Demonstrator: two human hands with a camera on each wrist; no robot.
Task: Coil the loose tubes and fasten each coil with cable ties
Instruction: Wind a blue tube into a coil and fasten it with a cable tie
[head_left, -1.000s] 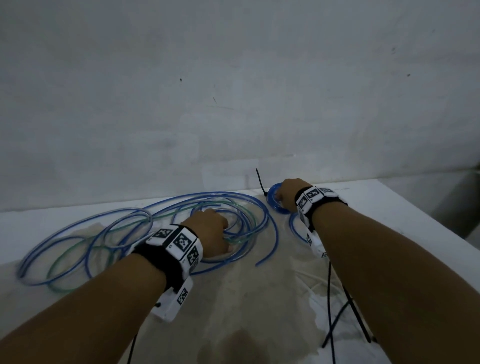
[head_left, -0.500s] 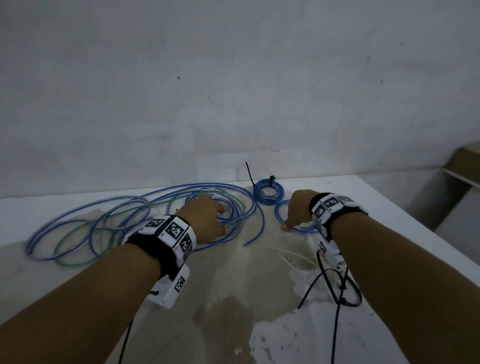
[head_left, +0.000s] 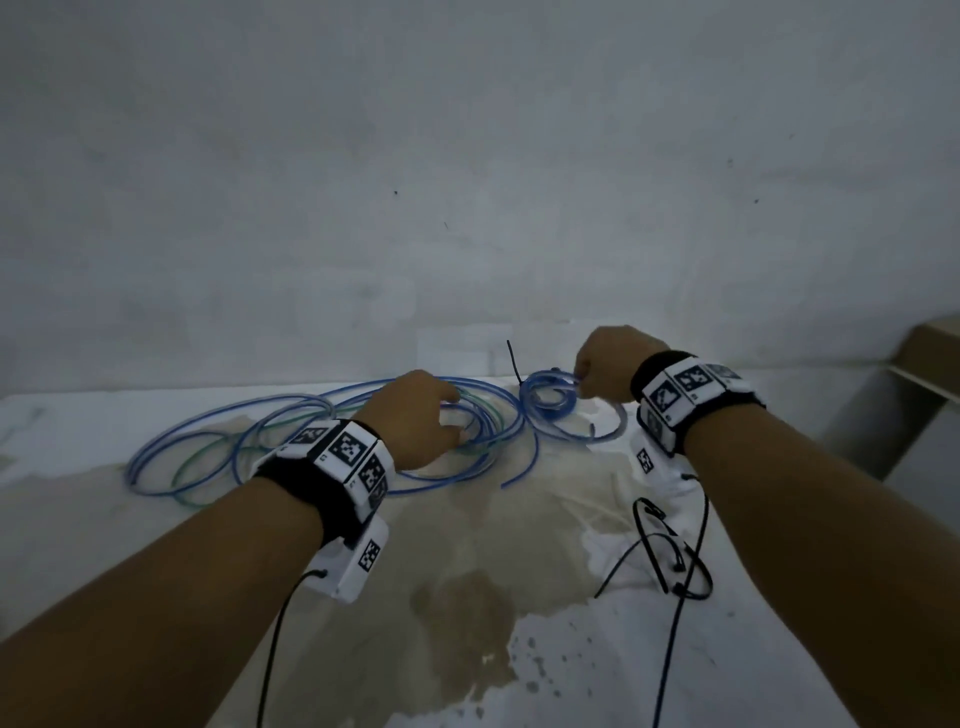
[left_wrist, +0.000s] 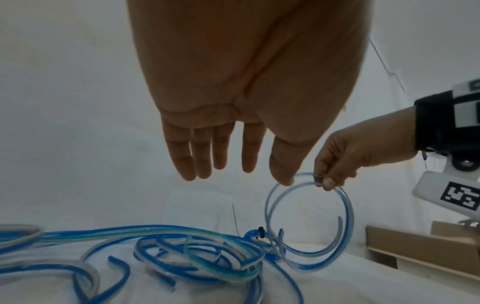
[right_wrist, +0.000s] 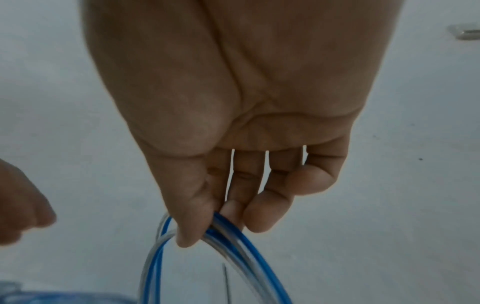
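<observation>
A tangle of loose blue, clear and green tubes (head_left: 511, 415) (left_wrist: 207, 257) lies on the stained white table (head_left: 779, 649). My left hand (head_left: 447, 410) (left_wrist: 233, 170) hovers over it with fingers straight and holds nothing. My right hand (head_left: 582, 376) (right_wrist: 207, 226) pinches a short blue-and-clear tube (left_wrist: 348, 218) (right_wrist: 241, 253) between thumb and fingers and holds it up in about two loops, its lower end touching the table. A small blue coil (head_left: 548, 397) (left_wrist: 253, 234), fastened with a black cable tie (head_left: 514, 358), lies at the back between my hands.
Black cable ties (head_left: 670, 556) lie loose on the table in front of my right wrist. A cardboard box (head_left: 930, 353) (left_wrist: 405, 246) stands beyond the table's right edge. A grey wall runs close behind the table.
My right hand left the tied coil, came down to the short loose tube and has now lifted it in a pinch. My left hand stayed over the tangle.
</observation>
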